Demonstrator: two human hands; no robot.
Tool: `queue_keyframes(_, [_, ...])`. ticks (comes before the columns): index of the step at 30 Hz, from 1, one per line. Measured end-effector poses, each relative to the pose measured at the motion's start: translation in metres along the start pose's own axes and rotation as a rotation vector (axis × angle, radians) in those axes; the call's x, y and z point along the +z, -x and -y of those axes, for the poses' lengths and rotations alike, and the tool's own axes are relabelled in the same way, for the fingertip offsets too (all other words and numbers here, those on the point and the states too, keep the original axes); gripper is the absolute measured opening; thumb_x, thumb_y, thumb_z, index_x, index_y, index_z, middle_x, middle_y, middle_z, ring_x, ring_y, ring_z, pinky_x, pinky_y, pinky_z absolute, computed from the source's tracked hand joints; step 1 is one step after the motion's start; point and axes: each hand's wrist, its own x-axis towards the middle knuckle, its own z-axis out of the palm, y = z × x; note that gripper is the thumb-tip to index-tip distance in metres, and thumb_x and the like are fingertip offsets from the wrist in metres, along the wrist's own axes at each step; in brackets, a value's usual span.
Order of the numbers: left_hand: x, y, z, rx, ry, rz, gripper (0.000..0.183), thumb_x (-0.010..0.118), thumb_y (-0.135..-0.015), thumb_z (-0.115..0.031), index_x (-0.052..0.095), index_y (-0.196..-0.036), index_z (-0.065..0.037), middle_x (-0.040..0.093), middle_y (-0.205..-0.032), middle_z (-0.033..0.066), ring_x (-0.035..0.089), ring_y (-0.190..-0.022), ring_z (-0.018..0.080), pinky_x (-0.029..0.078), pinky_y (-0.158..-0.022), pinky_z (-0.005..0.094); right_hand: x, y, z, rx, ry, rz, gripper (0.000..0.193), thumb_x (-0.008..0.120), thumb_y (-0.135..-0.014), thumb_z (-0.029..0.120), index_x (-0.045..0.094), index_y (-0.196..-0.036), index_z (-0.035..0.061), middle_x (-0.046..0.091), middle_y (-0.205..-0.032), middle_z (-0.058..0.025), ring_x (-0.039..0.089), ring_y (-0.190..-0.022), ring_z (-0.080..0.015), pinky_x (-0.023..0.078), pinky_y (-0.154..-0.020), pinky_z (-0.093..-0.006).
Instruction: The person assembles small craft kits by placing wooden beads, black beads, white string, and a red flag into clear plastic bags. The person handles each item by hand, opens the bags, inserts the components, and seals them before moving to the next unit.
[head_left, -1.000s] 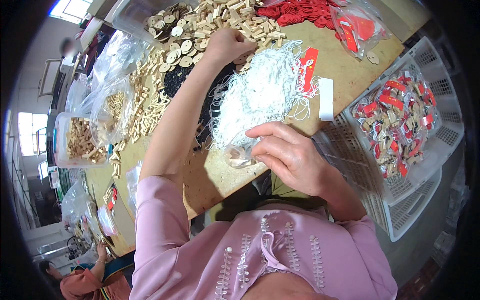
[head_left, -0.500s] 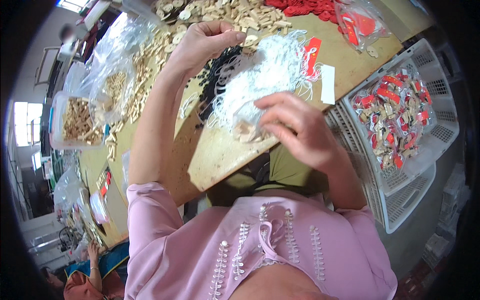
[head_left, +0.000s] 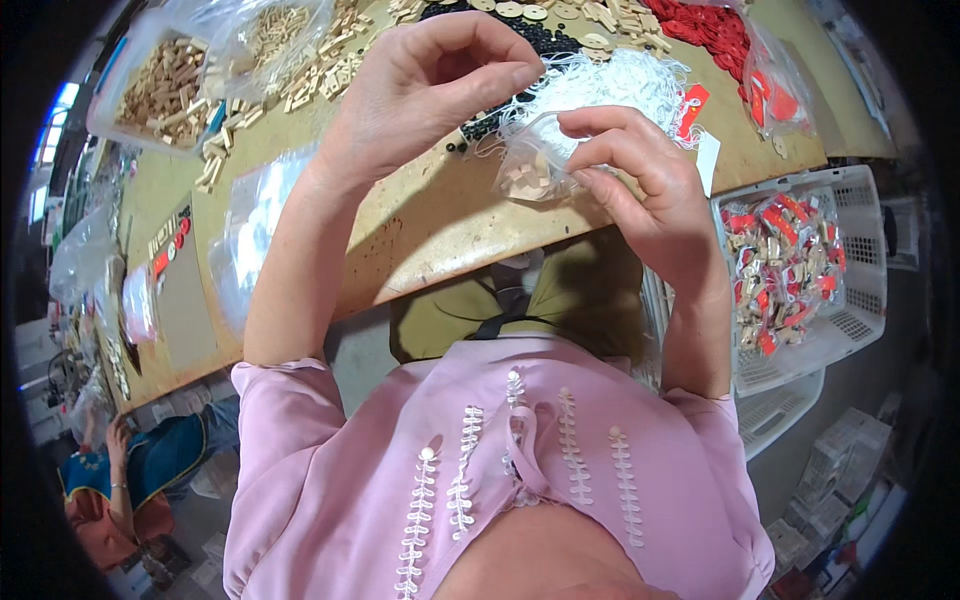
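My right hand (head_left: 650, 170) grips the upper edge of a small clear plastic bag (head_left: 540, 165) between thumb and fingers. Several pale wooden pieces (head_left: 527, 184) lie in the bottom of that bag, which hangs just over the table's near edge. Up and to the left, my left hand (head_left: 425, 95) has thumb and fingertips pinched together above the black beads (head_left: 500, 118). Whatever is in that pinch is too small to make out. Behind the bag spreads a heap of white cords (head_left: 605, 85).
Wooden discs (head_left: 535, 13) and red pieces (head_left: 705, 35) lie at the far side. A tub of wooden blocks (head_left: 165, 90) stands far left, with flat clear bags (head_left: 262, 225) nearer. A white crate (head_left: 860, 260) of filled bags is at right. Another person (head_left: 120, 490) sits lower left.
The view has shifted. My left hand has come away from the wooden discs toward the bag, its fingertips still pinched. The right hand keeps hold of the bag, now lifted and more plainly seen.
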Motion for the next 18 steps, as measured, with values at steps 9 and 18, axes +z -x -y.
queue_keyframes(9, [-0.011,0.042,0.015,0.084,-0.476,0.133,0.011,0.07,-0.092,-0.013,0.068,-0.092,-0.002,0.062,-0.086,0.0099,0.061,-0.078,0.025,0.048,-0.07,0.0344,0.01,-0.017,-0.002,-0.081,-0.016,0.107,0.015,0.064,-0.092,-0.004,0.069,-0.105,0.0011,0.068,-0.121,-0.012,0.066,-0.115,-0.0241,0.052,-0.097,-0.0343])
queue_keyframes(18, [-0.005,0.052,0.012,0.17,-0.487,-0.065,0.007,0.074,-0.087,-0.01,0.07,-0.087,-0.005,0.065,-0.079,0.0072,0.06,-0.07,0.0256,0.045,-0.066,0.0345,-0.074,-0.06,-0.18,0.383,0.153,-0.389,0.023,0.067,-0.095,0.009,0.073,-0.117,0.0022,0.074,-0.106,-0.0046,0.067,-0.09,-0.0093,0.055,-0.082,-0.0266])
